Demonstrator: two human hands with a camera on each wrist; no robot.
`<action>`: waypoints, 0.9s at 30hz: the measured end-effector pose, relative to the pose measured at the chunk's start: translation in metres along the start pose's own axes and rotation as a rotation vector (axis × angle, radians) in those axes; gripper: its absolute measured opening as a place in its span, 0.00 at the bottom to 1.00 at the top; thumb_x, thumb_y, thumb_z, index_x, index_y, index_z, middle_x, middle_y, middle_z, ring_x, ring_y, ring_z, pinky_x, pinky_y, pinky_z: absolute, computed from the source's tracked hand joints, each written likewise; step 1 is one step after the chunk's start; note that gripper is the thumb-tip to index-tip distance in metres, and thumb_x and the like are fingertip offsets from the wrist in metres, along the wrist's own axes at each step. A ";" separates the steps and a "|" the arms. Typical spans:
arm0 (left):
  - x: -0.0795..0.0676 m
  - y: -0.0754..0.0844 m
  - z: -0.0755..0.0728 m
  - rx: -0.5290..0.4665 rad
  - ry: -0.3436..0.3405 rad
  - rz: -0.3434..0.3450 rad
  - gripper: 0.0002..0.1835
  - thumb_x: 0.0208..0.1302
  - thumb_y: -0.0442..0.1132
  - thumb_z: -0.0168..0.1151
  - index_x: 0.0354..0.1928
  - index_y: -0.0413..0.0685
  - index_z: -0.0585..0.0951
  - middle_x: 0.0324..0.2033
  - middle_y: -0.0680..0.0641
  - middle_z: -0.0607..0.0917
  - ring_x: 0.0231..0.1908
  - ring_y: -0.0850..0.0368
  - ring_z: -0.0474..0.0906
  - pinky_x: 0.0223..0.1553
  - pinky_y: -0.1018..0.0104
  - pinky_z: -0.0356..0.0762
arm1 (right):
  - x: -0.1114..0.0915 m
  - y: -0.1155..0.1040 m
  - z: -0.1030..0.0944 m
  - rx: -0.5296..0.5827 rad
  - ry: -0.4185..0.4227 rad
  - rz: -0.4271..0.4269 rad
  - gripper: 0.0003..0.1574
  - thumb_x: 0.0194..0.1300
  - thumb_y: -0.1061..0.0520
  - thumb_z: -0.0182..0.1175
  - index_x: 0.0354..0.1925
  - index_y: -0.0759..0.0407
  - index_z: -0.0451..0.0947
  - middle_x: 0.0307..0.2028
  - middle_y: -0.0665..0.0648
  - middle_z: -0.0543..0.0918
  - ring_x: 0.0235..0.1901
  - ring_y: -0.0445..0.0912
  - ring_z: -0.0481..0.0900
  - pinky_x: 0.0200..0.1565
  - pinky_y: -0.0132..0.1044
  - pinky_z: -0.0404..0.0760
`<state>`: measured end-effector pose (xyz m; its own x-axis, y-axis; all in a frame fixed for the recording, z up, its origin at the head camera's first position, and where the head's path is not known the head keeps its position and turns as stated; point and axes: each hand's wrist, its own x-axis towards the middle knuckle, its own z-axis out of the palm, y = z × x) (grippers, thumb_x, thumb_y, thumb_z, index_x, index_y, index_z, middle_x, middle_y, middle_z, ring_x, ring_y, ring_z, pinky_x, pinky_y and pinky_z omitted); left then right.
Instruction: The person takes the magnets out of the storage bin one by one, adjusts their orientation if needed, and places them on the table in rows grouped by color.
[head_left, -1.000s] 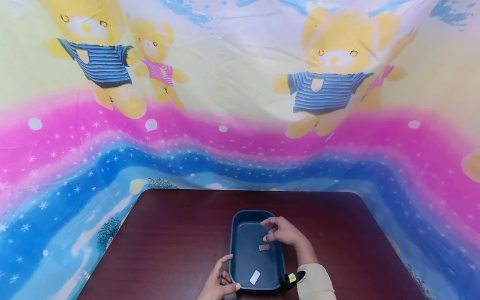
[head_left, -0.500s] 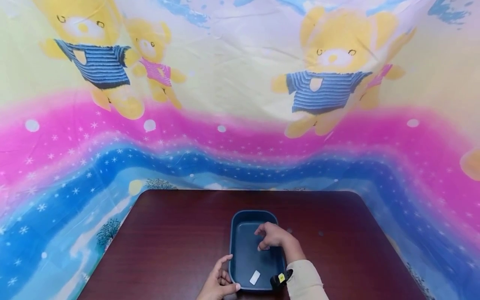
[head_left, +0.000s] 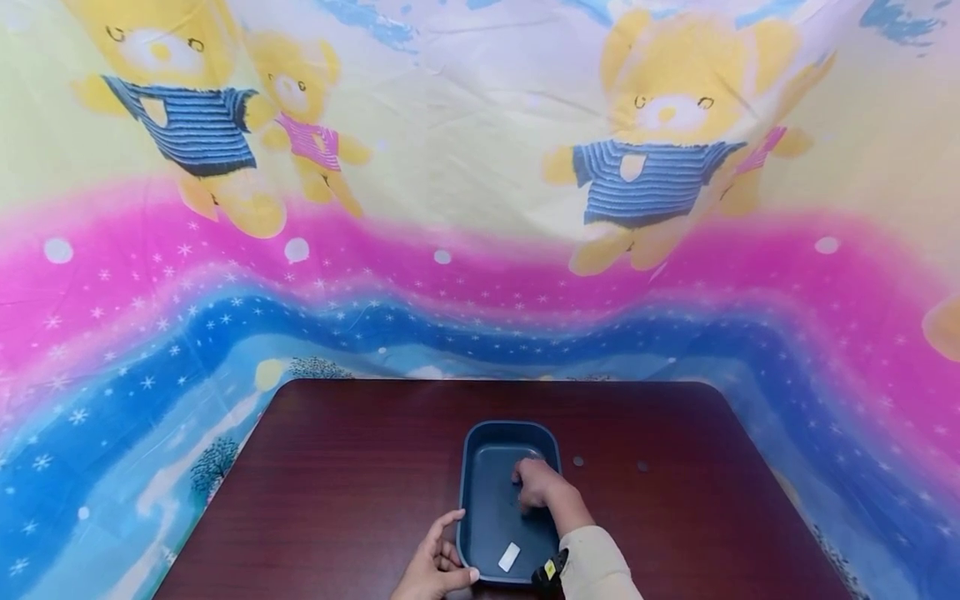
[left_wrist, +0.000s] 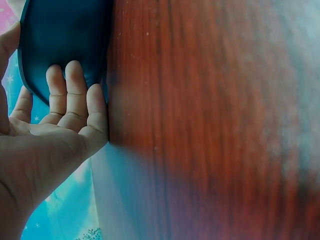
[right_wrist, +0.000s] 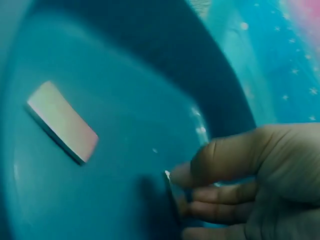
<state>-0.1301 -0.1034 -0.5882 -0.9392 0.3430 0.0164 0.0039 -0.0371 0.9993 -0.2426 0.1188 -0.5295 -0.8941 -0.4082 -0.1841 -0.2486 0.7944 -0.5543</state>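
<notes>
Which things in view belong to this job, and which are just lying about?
In the job:
right hand, pinching a thin piece
left hand, touching the tray
probably the pale block in the tray

Apparently just lying about:
dark disc beside the tray
another dark disc, farther right

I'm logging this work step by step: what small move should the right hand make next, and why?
Probably lift the small piece up out of the tray: the right hand pinches it low inside, and the left hand, touching the tray's near-left corner, seems placed to steady it.
</notes>
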 end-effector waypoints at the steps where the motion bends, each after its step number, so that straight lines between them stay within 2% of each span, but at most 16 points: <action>1: 0.000 0.000 0.000 -0.005 0.000 -0.004 0.45 0.48 0.31 0.70 0.67 0.38 0.57 0.22 0.47 0.73 0.19 0.64 0.70 0.22 0.74 0.69 | 0.001 0.000 0.001 -0.023 -0.002 -0.007 0.17 0.38 0.75 0.65 0.22 0.61 0.68 0.21 0.49 0.65 0.20 0.43 0.57 0.21 0.35 0.63; 3: 0.000 0.001 -0.001 -0.017 0.000 -0.007 0.44 0.49 0.30 0.70 0.67 0.39 0.57 0.22 0.47 0.73 0.19 0.63 0.70 0.22 0.74 0.70 | 0.004 0.000 0.003 -0.061 -0.003 -0.023 0.26 0.38 0.77 0.63 0.16 0.55 0.58 0.17 0.46 0.54 0.18 0.42 0.48 0.20 0.34 0.54; 4: 0.000 0.002 -0.002 -0.019 0.000 -0.005 0.44 0.49 0.30 0.70 0.67 0.39 0.57 0.22 0.47 0.73 0.19 0.63 0.70 0.22 0.74 0.70 | 0.006 -0.001 0.004 -0.075 -0.004 -0.024 0.29 0.37 0.77 0.62 0.16 0.53 0.54 0.16 0.46 0.50 0.18 0.43 0.45 0.20 0.35 0.51; 5: 0.001 0.002 -0.002 -0.019 0.001 -0.002 0.44 0.49 0.30 0.70 0.67 0.40 0.57 0.22 0.47 0.73 0.19 0.63 0.70 0.22 0.74 0.70 | 0.007 0.000 0.004 -0.088 -0.006 -0.023 0.30 0.37 0.77 0.62 0.16 0.53 0.53 0.16 0.47 0.49 0.18 0.43 0.44 0.21 0.35 0.50; 7: 0.001 0.002 -0.003 -0.023 0.000 -0.002 0.44 0.49 0.30 0.70 0.67 0.40 0.57 0.22 0.47 0.73 0.19 0.63 0.70 0.22 0.74 0.70 | 0.011 0.000 0.003 -0.112 -0.008 -0.006 0.25 0.38 0.76 0.63 0.17 0.54 0.60 0.18 0.46 0.56 0.19 0.43 0.50 0.20 0.34 0.55; 9: 0.001 0.001 -0.003 -0.028 -0.002 -0.009 0.44 0.49 0.31 0.70 0.67 0.40 0.57 0.22 0.47 0.73 0.18 0.63 0.71 0.22 0.73 0.69 | 0.014 0.001 0.003 -0.103 -0.012 0.016 0.21 0.38 0.76 0.65 0.23 0.57 0.66 0.21 0.48 0.61 0.21 0.44 0.54 0.21 0.35 0.58; 11: 0.000 0.000 -0.003 -0.026 -0.007 -0.018 0.44 0.49 0.31 0.70 0.67 0.39 0.57 0.23 0.46 0.74 0.19 0.62 0.71 0.22 0.73 0.70 | 0.017 0.003 0.003 -0.089 -0.010 0.028 0.21 0.38 0.75 0.66 0.25 0.59 0.67 0.22 0.49 0.61 0.22 0.44 0.54 0.21 0.35 0.59; 15: -0.001 -0.001 -0.003 -0.021 -0.015 -0.019 0.44 0.50 0.32 0.70 0.67 0.38 0.56 0.23 0.47 0.75 0.20 0.62 0.72 0.24 0.71 0.72 | 0.023 0.008 0.006 -0.049 0.007 0.048 0.23 0.41 0.74 0.67 0.24 0.58 0.63 0.21 0.50 0.56 0.20 0.45 0.52 0.22 0.36 0.56; 21: -0.002 -0.001 -0.001 -0.048 -0.031 0.014 0.45 0.49 0.31 0.69 0.67 0.36 0.55 0.23 0.47 0.75 0.21 0.62 0.75 0.26 0.70 0.75 | 0.034 0.015 0.011 0.005 0.084 0.051 0.15 0.51 0.64 0.69 0.33 0.64 0.71 0.31 0.55 0.70 0.29 0.47 0.63 0.30 0.39 0.67; 27: -0.002 -0.004 -0.001 -0.076 -0.039 0.046 0.45 0.49 0.31 0.69 0.67 0.36 0.54 0.23 0.47 0.75 0.20 0.62 0.76 0.26 0.68 0.77 | 0.038 0.020 0.016 0.074 0.158 0.007 0.19 0.51 0.62 0.69 0.42 0.68 0.78 0.40 0.61 0.76 0.41 0.55 0.71 0.41 0.48 0.75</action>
<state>-0.1284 -0.1048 -0.5919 -0.9244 0.3759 0.0654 0.0195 -0.1246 0.9920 -0.2758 0.1124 -0.5607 -0.9445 -0.3226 -0.0616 -0.2194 0.7595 -0.6124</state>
